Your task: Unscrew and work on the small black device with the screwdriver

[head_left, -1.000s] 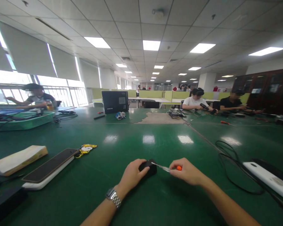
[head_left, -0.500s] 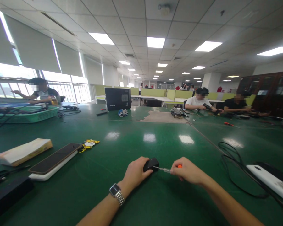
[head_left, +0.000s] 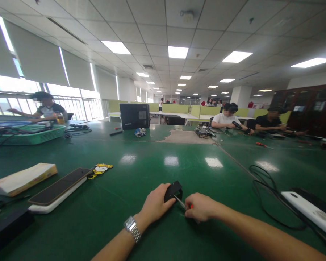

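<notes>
A small black box-like part (head_left: 175, 189) is gripped in my left hand (head_left: 155, 203), fingers over its far side and thumb along the near side. My right hand (head_left: 201, 207) is closed round a screwdriver (head_left: 182, 204) with an orange-red handle and a thin metal shaft. The shaft points up and left, its tip against the near face of the black part. Most of the handle is hidden in my fingers. Both hands are low over the green table (head_left: 141, 163).
Left of my hands are a phone on a white slab (head_left: 57, 186), a paper pad (head_left: 24, 177) and a yellow tag (head_left: 100, 169). To the right lie a black cable (head_left: 263, 181) and a white device (head_left: 309, 208). A black computer case (head_left: 134, 116) stands further back. People sit beyond.
My right hand has moved left and down, closer to my left hand. The screwdriver now slants more steeply, and the black part is turned so more of its face shows.
</notes>
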The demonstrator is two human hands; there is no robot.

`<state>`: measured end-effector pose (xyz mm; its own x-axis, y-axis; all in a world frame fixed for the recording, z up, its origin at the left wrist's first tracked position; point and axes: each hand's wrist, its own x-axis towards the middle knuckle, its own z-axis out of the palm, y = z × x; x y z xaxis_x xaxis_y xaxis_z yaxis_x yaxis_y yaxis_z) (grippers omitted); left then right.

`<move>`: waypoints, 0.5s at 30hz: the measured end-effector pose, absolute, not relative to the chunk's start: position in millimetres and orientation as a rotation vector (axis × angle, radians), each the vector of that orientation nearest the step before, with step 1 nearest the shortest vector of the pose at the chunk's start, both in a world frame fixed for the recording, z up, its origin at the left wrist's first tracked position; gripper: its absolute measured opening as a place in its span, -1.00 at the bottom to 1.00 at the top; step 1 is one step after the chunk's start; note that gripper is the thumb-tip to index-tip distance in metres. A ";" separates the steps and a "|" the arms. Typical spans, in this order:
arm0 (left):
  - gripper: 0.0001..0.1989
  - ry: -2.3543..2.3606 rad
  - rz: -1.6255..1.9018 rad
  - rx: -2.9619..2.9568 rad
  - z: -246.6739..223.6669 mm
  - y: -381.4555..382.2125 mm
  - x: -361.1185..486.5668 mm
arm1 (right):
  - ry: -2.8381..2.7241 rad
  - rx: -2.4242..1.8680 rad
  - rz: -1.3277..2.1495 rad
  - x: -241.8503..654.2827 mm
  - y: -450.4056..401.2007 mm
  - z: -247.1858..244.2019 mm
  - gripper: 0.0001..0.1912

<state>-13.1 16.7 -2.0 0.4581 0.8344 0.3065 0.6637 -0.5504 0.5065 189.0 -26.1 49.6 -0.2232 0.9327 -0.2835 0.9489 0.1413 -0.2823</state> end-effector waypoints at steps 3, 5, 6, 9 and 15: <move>-0.63 1.297 0.766 2.354 1.1 14.3 -12.4 | 2.378 1.911 -0.617 190.6 -28.3 41.8 -0.80; -0.63 1.330 0.745 2.330 5.6 12.6 -16.4 | 2.409 1.890 -0.613 196.5 -27.8 40.9 -0.79; -0.62 1.353 0.739 2.317 8.2 11.8 -21.6 | 2.411 1.888 -0.629 201.4 -26.3 40.8 -0.78; -0.58 1.436 0.729 2.286 14.3 9.8 -58.3 | 2.387 1.991 -0.588 225.8 -14.2 39.3 -0.76; -0.47 1.885 0.808 2.155 9.7 -9.3 -212.2 | 2.108 2.437 -0.124 309.9 27.4 21.0 -0.77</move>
<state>-212.2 -9.3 9.7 0.0561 0.9567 0.2855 0.8663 -0.1888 0.4624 309.9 27.4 21.0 0.1439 0.9896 -0.0038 0.9832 -0.1434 -0.1131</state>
